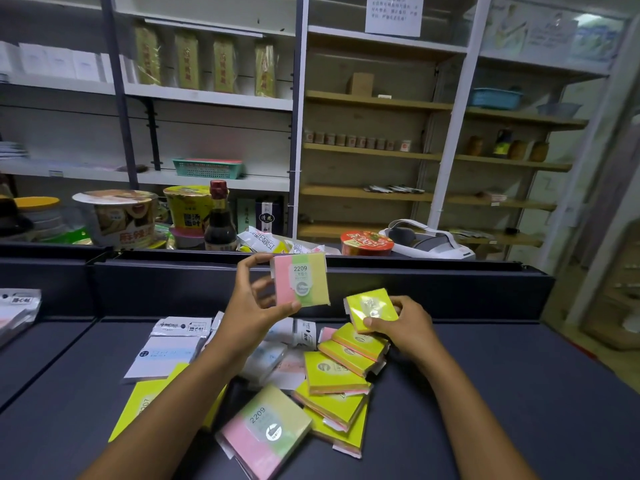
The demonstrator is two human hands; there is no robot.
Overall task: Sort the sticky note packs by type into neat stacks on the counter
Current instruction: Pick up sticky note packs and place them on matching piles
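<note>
- Shelving units point(298, 98) fill the background. The left bay holds four tall wrapped yellow packages point(204, 64) standing side by side on an upper shelf. A teal basket point(207, 168) sits on a lower shelf, with something pink showing at its rim.
- The right bay has wooden shelves: a row of small jars point(356, 140), a blue basket point(495, 97) whose contents cannot be seen, and a cardboard box point(360, 84).
- Dark counter point(519, 393) in the foreground, with a raised ledge behind it. Beyond the ledge: instant noodle bowls point(119, 216), a dark sauce bottle point(220, 220), and a red noodle cup point(367, 242).
- Unsorted sticky note packs lie spread on the counter. White-wrapped packs point(169, 355) are at left, and a loose overlapping run of yellow packs point(337, 375) at right. A three-colour pack marked 2209 point(266, 427) lies nearest the camera.
- Left hand point(252, 306) is raised above the pile and grips a second three-colour pack point(301, 280) marked 2209. The thumb is on its lower edge and the fingers are behind it.
- Right hand point(405, 323) pinches a small yellow pack point(372, 308), lifted just above the top of the yellow run.
</note>
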